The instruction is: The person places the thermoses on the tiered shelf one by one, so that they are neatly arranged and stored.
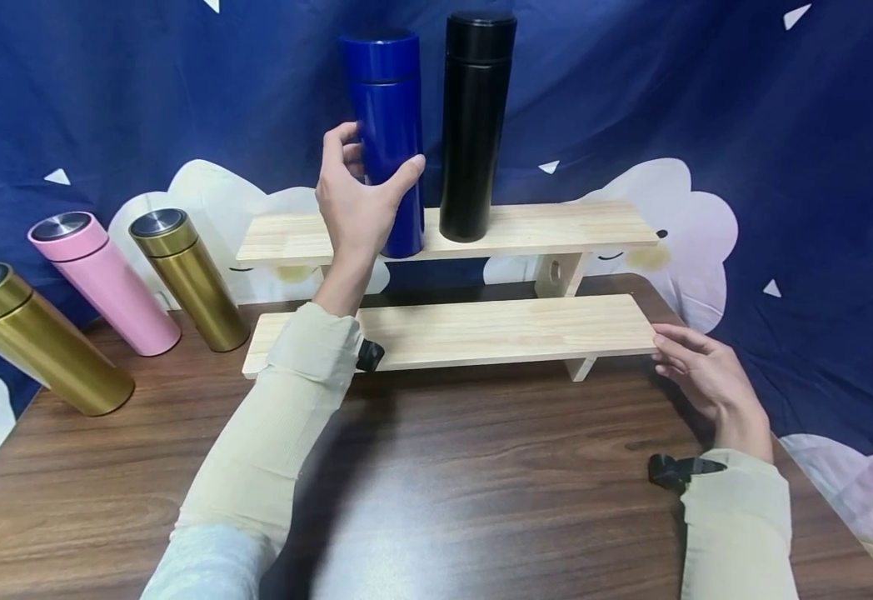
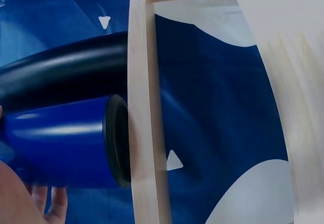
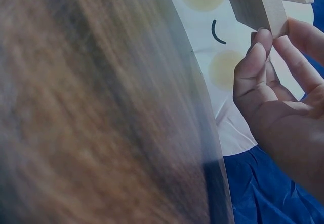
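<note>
My left hand (image 1: 360, 204) grips a blue vacuum flask (image 1: 387, 125) round its middle, thumb on the right side and fingers on the left. The flask stands nearly upright. Its dark base (image 2: 119, 140) is at the front edge of the upper board; whether it bears on the wood I cannot tell. Just right of it, a black flask (image 1: 476, 133) stands on that board. My right hand (image 1: 706, 375) pinches the right front corner of the lower board (image 1: 504, 329) of a two-tier wooden shelf. In the right wrist view, its fingertips (image 3: 260, 51) touch that corner.
Left of the shelf, a pink flask (image 1: 110, 287), a gold flask (image 1: 192, 283) and a larger-looking gold flask (image 1: 47, 342) stand on the brown wooden table (image 1: 481, 467). A blue curtain (image 1: 781, 167) with cloud prints hangs close behind the shelf.
</note>
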A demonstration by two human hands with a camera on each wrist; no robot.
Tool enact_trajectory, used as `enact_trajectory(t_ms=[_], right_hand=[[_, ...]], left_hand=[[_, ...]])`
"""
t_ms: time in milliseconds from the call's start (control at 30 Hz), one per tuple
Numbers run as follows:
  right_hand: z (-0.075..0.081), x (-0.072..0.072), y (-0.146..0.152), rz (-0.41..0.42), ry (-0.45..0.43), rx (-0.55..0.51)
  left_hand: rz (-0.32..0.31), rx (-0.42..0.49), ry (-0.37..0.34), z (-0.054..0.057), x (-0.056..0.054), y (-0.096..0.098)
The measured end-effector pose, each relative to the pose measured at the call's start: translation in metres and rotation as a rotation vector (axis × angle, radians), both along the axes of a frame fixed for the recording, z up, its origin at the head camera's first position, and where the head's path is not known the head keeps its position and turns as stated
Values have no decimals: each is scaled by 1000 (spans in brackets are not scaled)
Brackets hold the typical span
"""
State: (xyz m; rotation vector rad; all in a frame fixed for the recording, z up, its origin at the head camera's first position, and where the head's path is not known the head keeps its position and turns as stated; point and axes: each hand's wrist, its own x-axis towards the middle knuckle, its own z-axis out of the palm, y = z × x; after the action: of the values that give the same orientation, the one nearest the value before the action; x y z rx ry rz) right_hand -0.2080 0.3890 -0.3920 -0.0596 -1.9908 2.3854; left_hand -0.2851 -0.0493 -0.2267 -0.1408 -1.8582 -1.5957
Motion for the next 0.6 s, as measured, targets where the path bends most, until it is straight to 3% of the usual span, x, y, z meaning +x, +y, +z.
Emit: enact_trajectory(t_ms=[367,600], right_hand=[[0,1,1,1,-3,8],[0,0,0,-4,6,7]], left_hand=[[43,-61,-42,8,-14,3],[55,-68,-61,5,-20,5]])
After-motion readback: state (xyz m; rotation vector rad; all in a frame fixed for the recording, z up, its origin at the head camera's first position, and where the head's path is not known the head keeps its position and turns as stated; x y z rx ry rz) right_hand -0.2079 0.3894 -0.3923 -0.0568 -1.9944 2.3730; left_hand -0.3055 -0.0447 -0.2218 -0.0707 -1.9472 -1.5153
